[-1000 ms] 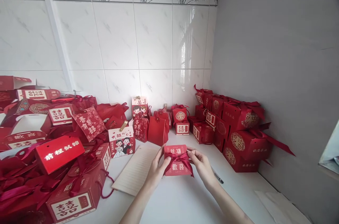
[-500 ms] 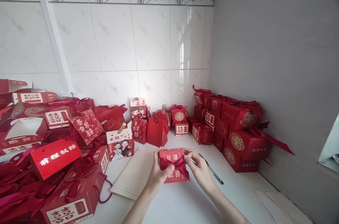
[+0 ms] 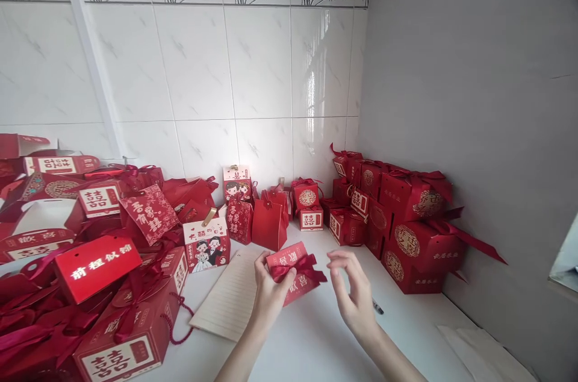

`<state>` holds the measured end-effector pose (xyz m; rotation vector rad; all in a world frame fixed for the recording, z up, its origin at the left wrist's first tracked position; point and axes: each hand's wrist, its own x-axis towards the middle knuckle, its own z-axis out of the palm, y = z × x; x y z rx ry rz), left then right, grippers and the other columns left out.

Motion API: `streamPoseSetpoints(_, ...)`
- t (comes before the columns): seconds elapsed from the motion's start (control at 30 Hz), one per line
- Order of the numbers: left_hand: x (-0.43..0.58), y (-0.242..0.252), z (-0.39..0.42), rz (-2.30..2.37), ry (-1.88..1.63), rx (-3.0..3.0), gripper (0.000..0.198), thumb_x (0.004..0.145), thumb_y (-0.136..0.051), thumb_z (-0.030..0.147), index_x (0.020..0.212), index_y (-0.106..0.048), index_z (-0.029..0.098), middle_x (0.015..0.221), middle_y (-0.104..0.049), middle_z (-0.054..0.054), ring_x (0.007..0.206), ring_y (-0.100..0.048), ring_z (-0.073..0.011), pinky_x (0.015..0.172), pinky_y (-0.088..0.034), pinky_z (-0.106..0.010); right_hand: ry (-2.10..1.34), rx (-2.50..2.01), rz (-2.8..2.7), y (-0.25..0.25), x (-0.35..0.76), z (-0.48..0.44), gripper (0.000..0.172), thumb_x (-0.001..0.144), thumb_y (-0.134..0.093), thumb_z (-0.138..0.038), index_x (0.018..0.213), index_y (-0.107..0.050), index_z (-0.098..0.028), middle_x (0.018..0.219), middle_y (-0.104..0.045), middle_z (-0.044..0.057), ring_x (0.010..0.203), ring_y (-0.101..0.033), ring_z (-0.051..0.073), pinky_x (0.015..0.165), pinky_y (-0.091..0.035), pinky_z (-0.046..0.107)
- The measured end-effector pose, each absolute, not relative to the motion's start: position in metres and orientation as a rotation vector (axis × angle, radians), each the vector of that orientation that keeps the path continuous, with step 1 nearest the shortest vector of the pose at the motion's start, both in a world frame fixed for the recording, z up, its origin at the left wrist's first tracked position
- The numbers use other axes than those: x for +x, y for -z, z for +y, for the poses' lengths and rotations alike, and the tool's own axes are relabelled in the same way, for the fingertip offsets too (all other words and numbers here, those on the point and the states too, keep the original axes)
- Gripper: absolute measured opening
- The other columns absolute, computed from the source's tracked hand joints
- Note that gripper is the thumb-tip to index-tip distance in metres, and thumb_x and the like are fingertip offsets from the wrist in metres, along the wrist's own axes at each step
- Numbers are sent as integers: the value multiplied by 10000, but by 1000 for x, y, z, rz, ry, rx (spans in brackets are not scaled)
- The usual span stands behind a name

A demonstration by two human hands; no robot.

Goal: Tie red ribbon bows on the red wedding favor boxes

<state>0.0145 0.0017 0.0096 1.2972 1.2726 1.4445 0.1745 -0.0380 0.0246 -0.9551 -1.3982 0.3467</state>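
My left hand (image 3: 267, 293) grips a small red gift box (image 3: 292, 270) with gold characters and a dark red ribbon bow, holding it tilted above the white counter (image 3: 311, 340). My right hand (image 3: 354, 291) hovers just right of the box, fingers spread and curled, holding nothing. A black pen (image 3: 377, 308) lies on the counter behind the right hand, mostly hidden by it.
A lined cream paper pad (image 3: 228, 297) lies left of my hands. Several red gift boxes are piled at the left (image 3: 108, 285), along the tiled back wall (image 3: 266, 213) and stacked at the grey right wall (image 3: 406, 231). A white sheet (image 3: 478, 352) lies at the near right.
My right hand has let go of the box and pulled away to the right, fingers opening. My left hand has tilted the box and keeps hold of it.
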Motion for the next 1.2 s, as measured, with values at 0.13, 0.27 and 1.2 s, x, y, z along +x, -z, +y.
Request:
streamPoseSetpoints(0.13, 15, -11, 3, 1426, -1556, 1272, 623, 649, -674, 409, 1063, -268, 180, 1223, -361, -187, 1223, -372, -326, 997, -325, -449, -408, -978, -1896, -18, 160, -49, 220, 853, -450, -313, 709, -581, -210, 645, -586, 46, 590, -528, 184, 581, -399, 305)
streamPoseSetpoints(0.27, 17, -17, -1, 1367, -1512, 1241, 549, 683, -654, 405, 1002, -260, 193, 1170, -364, -162, 1099, -488, -288, 899, -421, -416, -652, -1213, -2085, -7, 139, -50, 207, 809, -539, -375, 751, -664, -220, 598, -632, 41, 510, -518, 190, 548, -354, 318)
streamPoseSetpoints(1.2, 16, -16, -12, 1227, -1341, 1316, 283, 762, -573, 432, 913, -494, 205, 976, -567, -57, 990, -525, -241, 843, -389, -333, -1224, -1156, -1488, 3, 121, -43, 444, 760, -459, -640, 681, -420, -204, 492, -507, -61, 315, -468, 87, 317, -311, 192)
